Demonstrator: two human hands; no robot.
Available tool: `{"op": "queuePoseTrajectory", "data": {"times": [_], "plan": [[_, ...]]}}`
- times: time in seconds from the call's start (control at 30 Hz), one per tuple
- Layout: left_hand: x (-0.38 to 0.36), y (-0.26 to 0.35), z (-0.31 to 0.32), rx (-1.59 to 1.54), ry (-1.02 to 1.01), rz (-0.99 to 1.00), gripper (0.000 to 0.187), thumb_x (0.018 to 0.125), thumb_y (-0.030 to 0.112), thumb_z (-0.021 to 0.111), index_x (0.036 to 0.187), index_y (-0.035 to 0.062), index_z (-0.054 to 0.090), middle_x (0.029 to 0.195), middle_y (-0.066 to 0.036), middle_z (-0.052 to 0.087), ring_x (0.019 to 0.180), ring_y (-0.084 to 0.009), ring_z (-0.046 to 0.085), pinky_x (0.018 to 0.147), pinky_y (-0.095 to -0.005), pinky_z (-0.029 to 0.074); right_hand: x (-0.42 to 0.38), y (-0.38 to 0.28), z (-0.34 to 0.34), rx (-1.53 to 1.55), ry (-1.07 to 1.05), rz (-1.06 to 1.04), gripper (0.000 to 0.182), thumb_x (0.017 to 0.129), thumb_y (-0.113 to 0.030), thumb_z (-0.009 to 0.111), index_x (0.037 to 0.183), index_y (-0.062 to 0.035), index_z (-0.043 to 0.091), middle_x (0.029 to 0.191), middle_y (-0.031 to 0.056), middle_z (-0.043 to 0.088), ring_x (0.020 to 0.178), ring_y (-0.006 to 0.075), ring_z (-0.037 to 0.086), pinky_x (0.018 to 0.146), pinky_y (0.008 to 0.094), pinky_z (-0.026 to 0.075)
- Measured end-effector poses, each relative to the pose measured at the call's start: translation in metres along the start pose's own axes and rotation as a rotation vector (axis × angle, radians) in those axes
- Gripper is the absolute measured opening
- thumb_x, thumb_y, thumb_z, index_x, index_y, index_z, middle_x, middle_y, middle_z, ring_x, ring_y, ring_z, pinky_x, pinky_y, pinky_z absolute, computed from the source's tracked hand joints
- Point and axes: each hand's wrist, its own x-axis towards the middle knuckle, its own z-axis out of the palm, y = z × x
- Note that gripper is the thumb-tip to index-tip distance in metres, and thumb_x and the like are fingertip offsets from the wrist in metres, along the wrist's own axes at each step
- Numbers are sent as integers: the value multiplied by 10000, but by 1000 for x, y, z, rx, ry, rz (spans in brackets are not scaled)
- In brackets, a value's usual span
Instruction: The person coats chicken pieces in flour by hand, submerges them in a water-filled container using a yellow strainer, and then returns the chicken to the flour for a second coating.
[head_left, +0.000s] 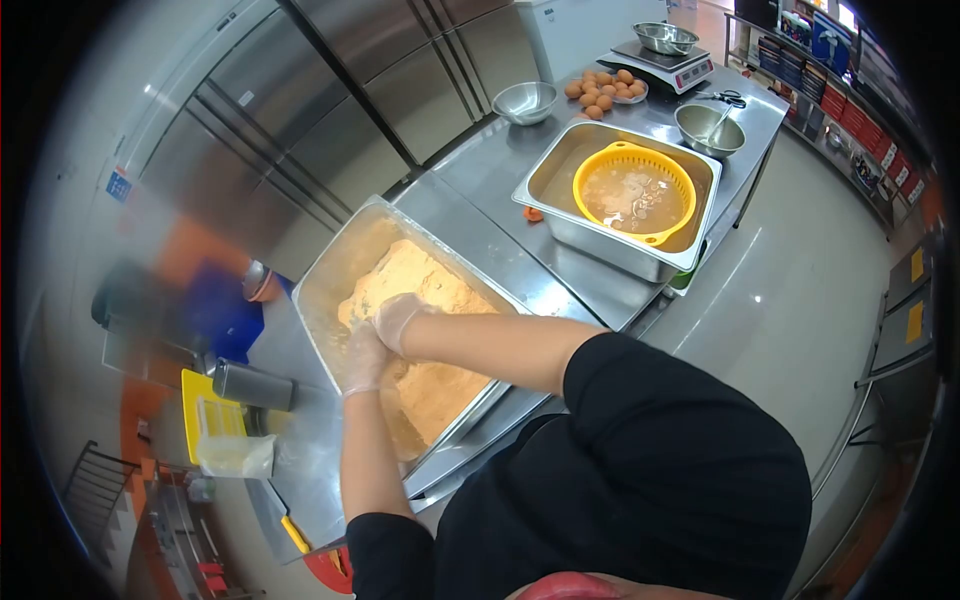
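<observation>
A deep steel pan (318,290) holds a heap of pale orange, flour-like powder (445,405). Both my hands wear clear plastic gloves and meet over the powder near the pan's left side. My left hand (365,358) is closed, with its fingers curled towards the other hand. Against it, my right hand (402,320) is closed too, its fingertips turned down and partly hidden. Whatever lies between or under the fingers does not show clearly. Powder clings to the gloves.
Right of the pan stands a steel tub (560,235) of cloudy liquid with a yellow basket (585,205) in it. Behind are eggs (603,92), steel bowls (525,103) and a scale (690,75). A yellow-handled knife (295,535) lies at the near left table edge.
</observation>
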Motion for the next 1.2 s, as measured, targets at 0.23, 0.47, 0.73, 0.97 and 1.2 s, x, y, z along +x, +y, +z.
{"op": "queuePoseTrajectory", "data": {"times": [0.23,0.47,0.73,0.97,1.2], "plan": [[13,160,-75,65,198,148,308,792,266,651,894,-24,648,755,-203,665,690,-325,662,623,-381,503,-63,82,-122,176,287,-164,180,732,-126,673,899,-73,713,926,172,693,845,299,668,741,383,521],[64,298,4,-274,-39,426,292,808,263,667,926,-2,634,714,-165,665,671,-281,662,636,-355,509,-183,206,-194,-231,42,36,205,731,-204,720,874,-61,689,906,150,679,858,305,667,744,376,527],[87,366,153,148,-425,483,283,826,110,642,1100,40,627,971,-149,680,918,-229,657,822,-343,500,-257,335,-113,-101,-34,112,375,772,-211,695,1132,-124,638,1044,136,670,1005,282,639,886,363,486],[99,341,159,-7,-152,325,228,866,107,560,1072,36,628,1047,-189,638,975,-319,619,855,-390,489,-258,368,-123,-413,-9,-55,213,795,-61,615,1003,-30,647,1008,161,670,977,280,653,836,337,518],[25,337,112,27,-16,192,257,851,150,610,1065,12,638,1009,-188,647,938,-317,630,811,-388,489,-251,386,-138,-201,-43,-209,193,794,-157,630,947,-43,660,941,173,648,941,293,638,817,368,501]]}}
